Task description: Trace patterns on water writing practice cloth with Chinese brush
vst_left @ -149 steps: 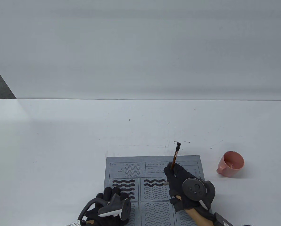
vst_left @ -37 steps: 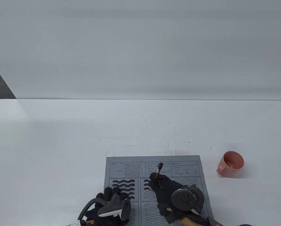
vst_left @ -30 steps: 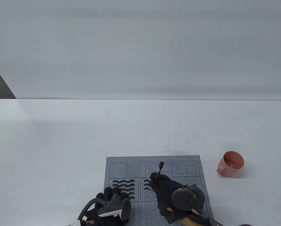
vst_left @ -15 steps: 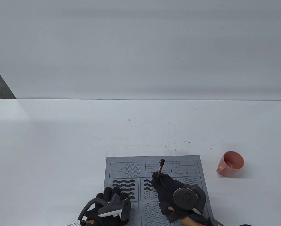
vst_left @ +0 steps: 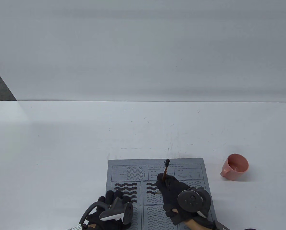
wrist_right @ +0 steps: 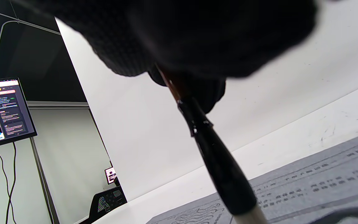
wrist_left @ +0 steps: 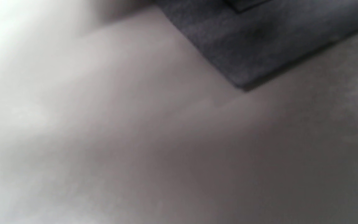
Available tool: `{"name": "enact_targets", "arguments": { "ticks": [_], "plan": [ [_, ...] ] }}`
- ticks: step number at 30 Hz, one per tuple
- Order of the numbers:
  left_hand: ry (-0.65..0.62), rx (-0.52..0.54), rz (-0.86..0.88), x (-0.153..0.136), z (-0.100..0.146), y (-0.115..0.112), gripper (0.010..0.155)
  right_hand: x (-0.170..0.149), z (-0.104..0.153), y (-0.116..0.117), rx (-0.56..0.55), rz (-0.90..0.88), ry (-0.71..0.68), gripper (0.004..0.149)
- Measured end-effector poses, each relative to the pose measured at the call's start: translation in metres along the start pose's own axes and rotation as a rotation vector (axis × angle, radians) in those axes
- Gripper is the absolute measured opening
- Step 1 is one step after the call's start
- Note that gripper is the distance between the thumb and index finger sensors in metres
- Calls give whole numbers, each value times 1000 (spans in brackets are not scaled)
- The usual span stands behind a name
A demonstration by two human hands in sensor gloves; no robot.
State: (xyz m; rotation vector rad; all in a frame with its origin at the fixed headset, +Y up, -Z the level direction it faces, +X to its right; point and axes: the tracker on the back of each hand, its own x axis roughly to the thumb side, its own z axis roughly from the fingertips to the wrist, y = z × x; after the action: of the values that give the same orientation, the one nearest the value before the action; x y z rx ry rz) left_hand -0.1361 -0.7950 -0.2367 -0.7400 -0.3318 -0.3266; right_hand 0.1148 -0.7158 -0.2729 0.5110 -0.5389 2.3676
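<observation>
- Left hand (vst_left: 109, 208) lies flat on the cloth's (vst_left: 133, 161) near-left part, fingers relaxed and spread over the first panel, pinning it; it has not shifted over the last seconds.
- Brush (vst_left: 165, 170) stands nearly upright in the right hand (vst_left: 174, 191), whose fingers pinch its shaft; the tip touches the middle panel's third wave.
- Over the last second the hand has slid rightward along that wave, so two waves there are dark and a third is, I judge, under way.
- Pink cup (vst_left: 235, 166) sits well right of the cloth, unmoved.
</observation>
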Motion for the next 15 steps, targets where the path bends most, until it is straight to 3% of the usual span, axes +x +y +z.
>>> {"name": "enact_targets", "arguments": {
  "ticks": [15],
  "plan": [
    [0,0,0,0,0,0,89,-2,-1,-2,-8,14,14,38]
  ]
}}
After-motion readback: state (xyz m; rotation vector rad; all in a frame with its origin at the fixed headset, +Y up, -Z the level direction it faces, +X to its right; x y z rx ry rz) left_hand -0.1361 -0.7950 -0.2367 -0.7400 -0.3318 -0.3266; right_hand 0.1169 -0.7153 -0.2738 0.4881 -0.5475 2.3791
